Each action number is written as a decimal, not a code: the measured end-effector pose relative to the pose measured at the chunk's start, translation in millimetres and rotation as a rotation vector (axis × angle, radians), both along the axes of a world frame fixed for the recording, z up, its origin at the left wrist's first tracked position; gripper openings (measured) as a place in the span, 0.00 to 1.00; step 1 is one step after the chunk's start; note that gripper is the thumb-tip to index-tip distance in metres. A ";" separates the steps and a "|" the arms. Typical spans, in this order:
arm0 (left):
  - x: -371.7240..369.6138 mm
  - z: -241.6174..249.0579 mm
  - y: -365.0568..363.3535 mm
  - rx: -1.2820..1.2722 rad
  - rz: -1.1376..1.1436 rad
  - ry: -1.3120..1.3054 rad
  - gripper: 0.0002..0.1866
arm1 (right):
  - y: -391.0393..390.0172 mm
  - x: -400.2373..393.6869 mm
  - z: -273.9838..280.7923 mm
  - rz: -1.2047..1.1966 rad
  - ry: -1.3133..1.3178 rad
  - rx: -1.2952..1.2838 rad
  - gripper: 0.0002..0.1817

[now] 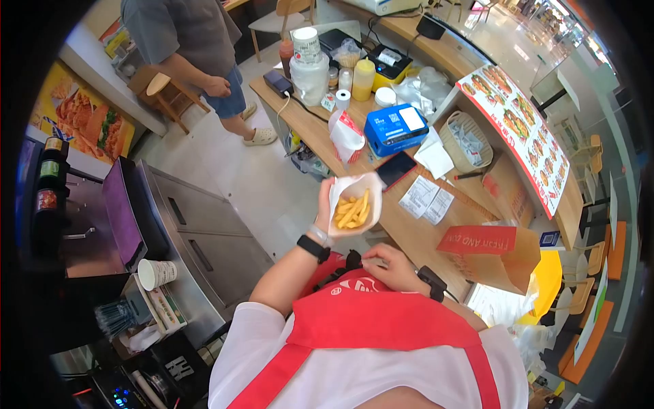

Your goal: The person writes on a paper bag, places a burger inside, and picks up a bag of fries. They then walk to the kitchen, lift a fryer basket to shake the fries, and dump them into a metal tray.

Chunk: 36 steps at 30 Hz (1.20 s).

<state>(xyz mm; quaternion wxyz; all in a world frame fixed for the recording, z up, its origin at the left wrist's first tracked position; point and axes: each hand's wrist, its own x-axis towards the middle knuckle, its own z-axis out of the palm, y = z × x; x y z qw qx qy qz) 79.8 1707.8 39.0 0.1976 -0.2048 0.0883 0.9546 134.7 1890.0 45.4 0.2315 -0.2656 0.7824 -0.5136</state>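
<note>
My left hand (324, 208) is closed around a white paper packet (373, 219), raised above the floor beside the counter's edge. Yellow fries (353, 210) fill its open top. Close to my chest, my right hand (392, 267) has its fingers curled together near a small black item (353, 259) on the red apron (381, 320); what lies between those fingers is hidden. Past the packet, a second red and white paper packet (347, 140) stands on the wooden counter (306, 123), next to a blue box (396, 129).
A brown paper bag (501, 255), receipts (426, 198), a phone (396, 169) and a wicker basket (466, 141) occupy the counter, with sauce bottles behind. Another person (178, 41) stands at the upper left. Steel cabinets (197, 232) and a paper cup (157, 273) are on the left.
</note>
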 end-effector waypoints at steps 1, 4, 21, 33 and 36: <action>0.4 1.0 1.1 -0.185 -0.020 0.071 0.31 | -0.9 -2.8 3.2 -0.002 0.010 -0.001 0.10; -5.0 3.4 -4.1 -0.026 -0.116 0.131 0.31 | -2.0 2.0 9.8 -0.003 -0.217 0.008 0.09; -8.7 40.8 -12.0 -0.066 -0.063 0.160 0.33 | -4.3 -6.3 3.6 0.124 -0.144 0.041 0.10; 11.9 72.0 -24.6 -0.046 0.180 0.206 0.25 | -4.1 -13.4 -5.3 0.165 -0.218 0.101 0.13; 10.6 21.0 -28.3 0.063 0.159 0.191 0.26 | -5.2 -16.2 -4.9 0.166 -0.240 0.109 0.13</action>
